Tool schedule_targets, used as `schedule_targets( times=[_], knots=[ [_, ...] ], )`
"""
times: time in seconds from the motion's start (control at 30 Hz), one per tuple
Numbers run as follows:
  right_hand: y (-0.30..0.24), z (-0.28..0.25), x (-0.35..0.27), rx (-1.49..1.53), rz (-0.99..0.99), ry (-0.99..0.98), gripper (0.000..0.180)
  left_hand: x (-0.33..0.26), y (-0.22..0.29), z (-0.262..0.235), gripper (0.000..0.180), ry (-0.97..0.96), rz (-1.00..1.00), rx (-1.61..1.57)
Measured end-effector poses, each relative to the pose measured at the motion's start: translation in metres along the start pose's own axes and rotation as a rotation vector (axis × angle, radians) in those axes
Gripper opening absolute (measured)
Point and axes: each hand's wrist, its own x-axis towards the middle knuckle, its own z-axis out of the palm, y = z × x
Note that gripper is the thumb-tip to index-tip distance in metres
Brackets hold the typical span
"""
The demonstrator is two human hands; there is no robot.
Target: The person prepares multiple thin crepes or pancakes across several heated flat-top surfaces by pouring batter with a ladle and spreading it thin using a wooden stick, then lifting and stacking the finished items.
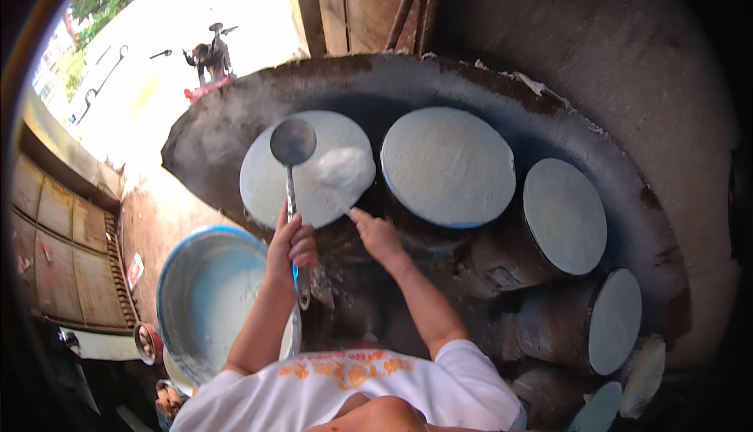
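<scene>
My left hand (292, 245) is closed around the handle of a metal ladle (293, 142). The ladle's round bowl is raised over the leftmost round, white-topped steamer (261, 174). On that steamer's right part lies a puffed, shiny white patch (347, 167), with a pale streak running from it toward my right hand (379, 237). The fingers of my right hand are closed at the near edge of this steamer; what they pinch is too small to make out. Steam drifts at the steamer's left.
A second white-topped steamer (447, 167) stands to the right, with more curving along the dark ledge (259, 87), including one with a pale top (565, 216). At lower left is a large blue-rimmed tub (165, 283) containing whitish liquid. A motorbike (208, 59) is parked outside.
</scene>
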Motion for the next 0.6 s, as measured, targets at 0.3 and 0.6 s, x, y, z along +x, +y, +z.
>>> schedule_targets(
  times=[0.3, 0.6],
  knots=[
    [0.015, -0.006, -0.031, -0.074, 0.139, 0.15, 0.028, 0.051, 0.027, -0.001, 0.022, 0.096, -0.163, -0.259],
    [0.063, -0.02, -0.013, -0.032, 0.037, -0.106, 0.017, 0.074, 0.032, 0.02, 0.031, 0.351, -0.243, -0.335]
  ],
)
